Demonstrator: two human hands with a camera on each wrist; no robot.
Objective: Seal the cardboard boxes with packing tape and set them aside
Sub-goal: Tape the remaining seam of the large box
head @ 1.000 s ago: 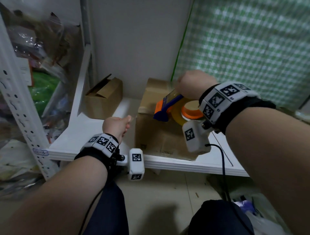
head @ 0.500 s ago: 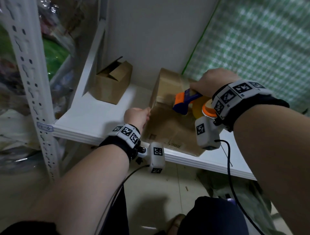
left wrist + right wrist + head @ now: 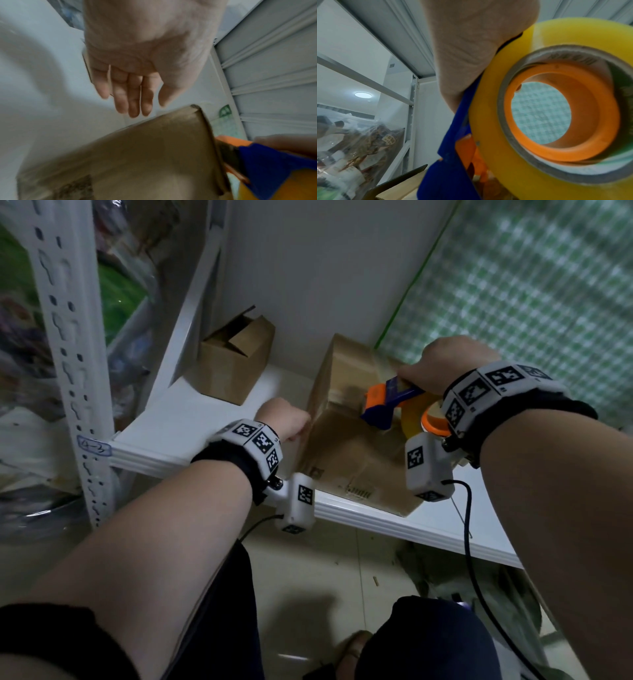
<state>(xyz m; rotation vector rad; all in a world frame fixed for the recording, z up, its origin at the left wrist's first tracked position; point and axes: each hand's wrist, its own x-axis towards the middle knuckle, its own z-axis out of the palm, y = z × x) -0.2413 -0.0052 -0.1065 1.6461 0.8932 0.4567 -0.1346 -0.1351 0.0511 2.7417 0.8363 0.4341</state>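
A closed brown cardboard box (image 3: 342, 446) stands on the white shelf (image 3: 191, 419), with a glossy strip of tape along its top. My right hand (image 3: 445, 364) grips a blue and orange tape dispenser (image 3: 387, 402) with a yellow roll, held against the box's top near its front edge. In the right wrist view the roll (image 3: 539, 108) fills the frame under my right hand (image 3: 471, 47). My left hand (image 3: 282, 422) is at the box's left face. In the left wrist view its fingers (image 3: 133, 97) are straight, just beside the box (image 3: 137, 155); contact is unclear.
A smaller cardboard box (image 3: 236, 361) with open flaps stands at the shelf's back left. A white perforated upright (image 3: 72, 354) and plastic bags (image 3: 20, 371) lie to the left. Green checked sheeting (image 3: 531, 285) hangs at the right. Below the shelf is tiled floor (image 3: 325, 577).
My left hand has moved right, from a gap beside the box up to its left face. The right hand keeps the dispenser on the box top. The view has shifted closer.
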